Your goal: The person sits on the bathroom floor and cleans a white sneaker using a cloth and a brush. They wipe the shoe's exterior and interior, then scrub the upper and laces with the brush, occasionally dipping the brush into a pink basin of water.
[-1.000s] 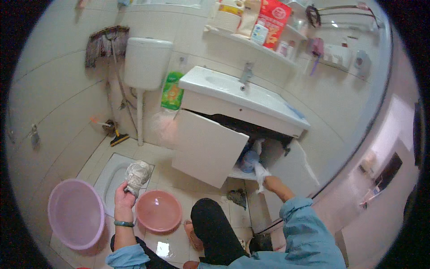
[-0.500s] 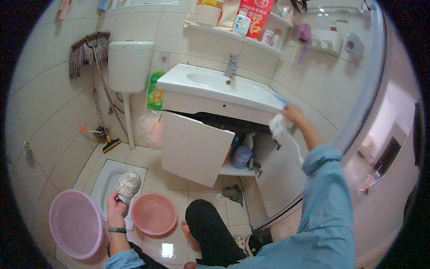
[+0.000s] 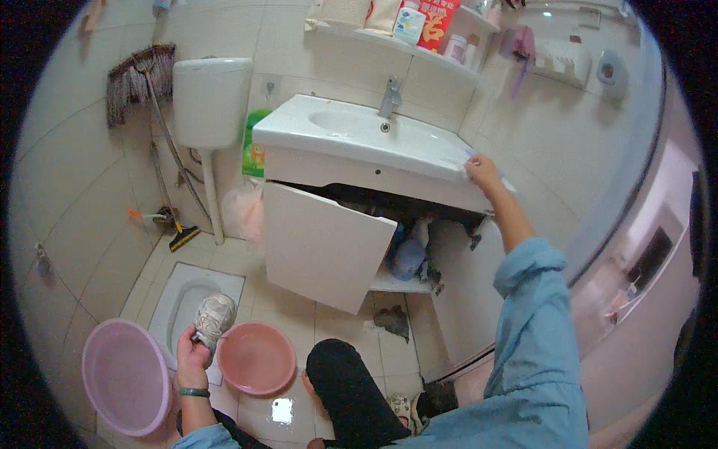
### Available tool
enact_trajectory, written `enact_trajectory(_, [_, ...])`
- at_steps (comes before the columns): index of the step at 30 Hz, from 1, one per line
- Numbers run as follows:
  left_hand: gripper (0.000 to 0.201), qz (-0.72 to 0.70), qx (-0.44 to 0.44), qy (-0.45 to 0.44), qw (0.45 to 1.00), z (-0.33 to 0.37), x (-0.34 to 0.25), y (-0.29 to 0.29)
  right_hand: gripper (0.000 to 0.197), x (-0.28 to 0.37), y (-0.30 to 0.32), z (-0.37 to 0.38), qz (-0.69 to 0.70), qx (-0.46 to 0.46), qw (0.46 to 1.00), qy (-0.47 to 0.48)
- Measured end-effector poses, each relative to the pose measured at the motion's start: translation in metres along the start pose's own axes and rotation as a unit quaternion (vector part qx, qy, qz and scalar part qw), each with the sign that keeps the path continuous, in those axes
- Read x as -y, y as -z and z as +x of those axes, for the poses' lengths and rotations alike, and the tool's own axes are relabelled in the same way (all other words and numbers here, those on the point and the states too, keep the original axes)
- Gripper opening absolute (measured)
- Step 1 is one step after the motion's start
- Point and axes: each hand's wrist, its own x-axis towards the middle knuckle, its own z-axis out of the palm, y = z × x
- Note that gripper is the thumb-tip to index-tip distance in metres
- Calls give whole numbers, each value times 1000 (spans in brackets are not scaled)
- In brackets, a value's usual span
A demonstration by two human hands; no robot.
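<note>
My left hand [image 3: 193, 352] is closed around a whitish sneaker [image 3: 215, 316], low over the squat toilet [image 3: 174, 299] and beside a pink basin [image 3: 256, 359]. My right hand [image 3: 486, 173] reaches to the right front corner of the white washbasin [image 3: 426, 150], its fingers bent together. What those fingers hold is too small and blurred to name. A pale blue object [image 3: 470, 153] shows just beyond them on the rim.
Below the washbasin a cabinet door [image 3: 325, 247] stands ajar, with a bluish container [image 3: 408, 259] inside. A large purple tub [image 3: 126, 376] sits at left. A mop [image 3: 142, 82] leans by the cistern [image 3: 213, 101]. Bottles line the shelf [image 3: 419, 51]. A dark cloth [image 3: 391, 322] lies on the floor.
The white, crumpled thing that hung from my right hand no longer hangs there. That hand has moved slightly up and left onto the washbasin's corner. The sneaker stays in my left hand.
</note>
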Motion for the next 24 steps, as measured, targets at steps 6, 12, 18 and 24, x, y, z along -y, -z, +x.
enact_trajectory(6, [51, 216, 21, -85, 972, -64, -48, -91, 42, -27, -1, -9, -27, -74, 996, 52])
enact_trajectory(12, [56, 94, 19, -66, 993, -55, -38, -73, 48, 2, 14, -44, 59, -237, 966, 85])
enact_trajectory(18, [48, 150, 21, -40, 988, -65, -56, -70, 30, 20, -78, -176, 231, -70, 964, 109])
enact_trajectory(24, [29, -260, 0, 131, 957, -6, -16, -36, 38, -78, -204, -273, 136, 285, 948, -39])
